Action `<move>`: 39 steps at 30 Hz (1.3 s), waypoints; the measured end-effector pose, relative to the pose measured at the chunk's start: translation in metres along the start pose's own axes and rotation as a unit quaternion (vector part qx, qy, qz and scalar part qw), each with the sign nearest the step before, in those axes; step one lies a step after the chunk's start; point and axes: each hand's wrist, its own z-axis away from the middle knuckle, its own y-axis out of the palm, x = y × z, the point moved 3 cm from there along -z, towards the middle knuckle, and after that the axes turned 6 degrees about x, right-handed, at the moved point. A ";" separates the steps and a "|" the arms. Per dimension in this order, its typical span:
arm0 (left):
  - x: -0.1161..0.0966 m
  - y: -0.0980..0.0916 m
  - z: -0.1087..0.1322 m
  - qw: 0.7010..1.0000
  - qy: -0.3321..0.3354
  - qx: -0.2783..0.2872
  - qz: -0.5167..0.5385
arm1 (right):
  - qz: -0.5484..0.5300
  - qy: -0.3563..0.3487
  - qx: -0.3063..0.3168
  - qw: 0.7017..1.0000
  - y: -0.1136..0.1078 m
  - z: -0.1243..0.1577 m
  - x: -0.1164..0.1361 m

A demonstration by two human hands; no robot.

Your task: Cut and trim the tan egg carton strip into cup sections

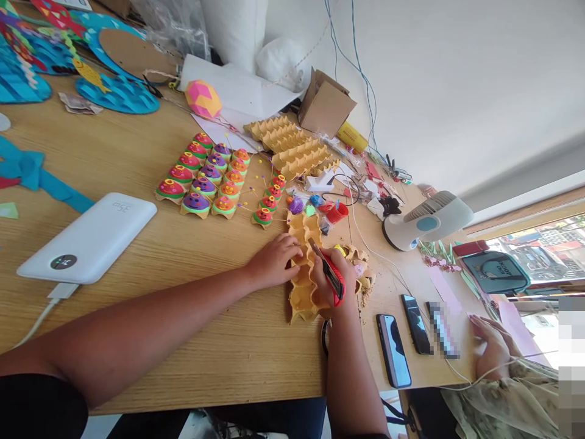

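A yellow-brown piece of egg carton [302, 300] lies on the table in front of me. My left hand [273, 261] holds its left edge, fingers bent over the cups. My right hand [342, 277] is closed around a red box cutter [336, 281], whose blade end points at the carton's cups. Left of the carton's far end stand painted egg-carton cups with faces: a short red and green row [269, 201], an orange row [230, 185], a purple row [205, 177] and a longer red row [183, 164]. Cut carton scraps [365, 280] lie beside my right hand.
A white power bank [89, 238] with a cable lies at left. More egg cartons [292, 146] and a cardboard box [325, 102] are at the back. A fan [427, 219] and phones [393, 350] stand or lie at right, near another person's hands [493, 347].
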 end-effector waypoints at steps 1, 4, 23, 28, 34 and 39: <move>0.000 0.000 0.000 1.000 0.000 0.001 0.001 | 0.001 -0.004 0.000 1.000 0.000 0.000 0.000; 0.001 0.001 0.000 1.000 -0.001 0.002 0.004 | 0.007 -0.019 0.001 1.000 0.000 0.000 0.000; -0.003 0.002 0.003 1.000 0.022 -0.005 -0.014 | 0.084 -0.097 0.031 0.991 0.004 -0.001 -0.004; -0.004 0.002 0.004 0.999 0.023 0.004 -0.029 | 0.089 -0.097 0.025 0.991 0.003 -0.002 -0.004; -0.004 0.001 0.002 0.999 0.018 0.021 -0.042 | 0.092 -0.097 0.021 0.991 0.004 -0.002 -0.007; -0.005 0.000 0.002 0.999 0.014 0.018 -0.042 | 0.086 -0.084 0.010 0.993 0.006 -0.004 -0.008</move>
